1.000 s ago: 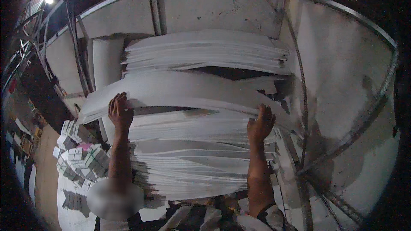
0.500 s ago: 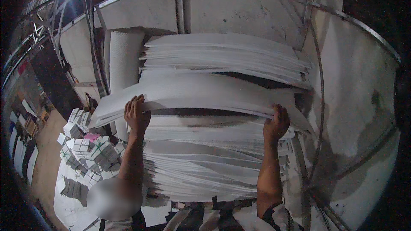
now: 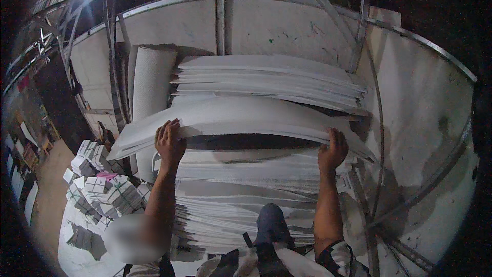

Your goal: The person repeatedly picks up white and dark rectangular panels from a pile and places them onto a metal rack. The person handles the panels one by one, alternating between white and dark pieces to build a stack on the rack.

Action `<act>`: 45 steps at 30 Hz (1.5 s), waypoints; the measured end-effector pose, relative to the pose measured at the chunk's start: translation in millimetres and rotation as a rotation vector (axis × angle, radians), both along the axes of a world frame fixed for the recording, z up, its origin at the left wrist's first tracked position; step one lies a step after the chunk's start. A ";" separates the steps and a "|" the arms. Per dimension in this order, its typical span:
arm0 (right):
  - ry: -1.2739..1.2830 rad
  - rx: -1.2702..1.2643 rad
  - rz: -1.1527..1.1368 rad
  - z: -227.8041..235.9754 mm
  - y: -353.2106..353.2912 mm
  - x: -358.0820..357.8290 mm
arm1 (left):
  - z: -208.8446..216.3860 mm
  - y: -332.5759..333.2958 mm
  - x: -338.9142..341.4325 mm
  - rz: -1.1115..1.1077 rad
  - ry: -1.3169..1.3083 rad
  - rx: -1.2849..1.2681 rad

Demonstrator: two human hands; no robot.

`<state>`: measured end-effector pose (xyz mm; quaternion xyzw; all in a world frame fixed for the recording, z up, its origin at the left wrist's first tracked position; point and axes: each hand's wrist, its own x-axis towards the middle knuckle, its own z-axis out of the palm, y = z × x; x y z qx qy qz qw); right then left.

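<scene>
The left hand (image 3: pixel 170 141) and right hand (image 3: pixel 333 149) both grip the near edge of bowed white sheets (image 3: pixel 246 115), apparently raised but not yet laid down, between the rear stack (image 3: pixel 277 74) and the still-thick front stack (image 3: pixel 246 172)

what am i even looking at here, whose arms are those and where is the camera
No machine here: the arms belong to a person working bare-handed. The view comes from a wide fisheye camera worn on the head, looking down, so straight edges bend toward the rim. The left hand and right hand grip the near edge of some white sheets, whose ends droop. Nearer the person lies a large pile; beyond the held ones is another stack. At left are what looks like a white roll and a heap of tied bundles.
</scene>
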<state>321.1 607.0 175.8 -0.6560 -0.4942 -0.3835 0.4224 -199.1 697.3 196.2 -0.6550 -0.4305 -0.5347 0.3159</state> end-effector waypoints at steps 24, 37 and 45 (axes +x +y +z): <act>-0.150 0.147 -0.055 99.1 234.5 87.2 | 80.1 239.3 58.9 -0.005 0.174 0.201; -0.283 0.249 -0.037 106.6 448.6 249.9 | 131.3 453.8 173.3 -0.079 0.327 0.254; -0.405 0.251 -0.029 119.8 505.0 255.9 | 110.7 526.3 177.6 -0.065 0.339 0.110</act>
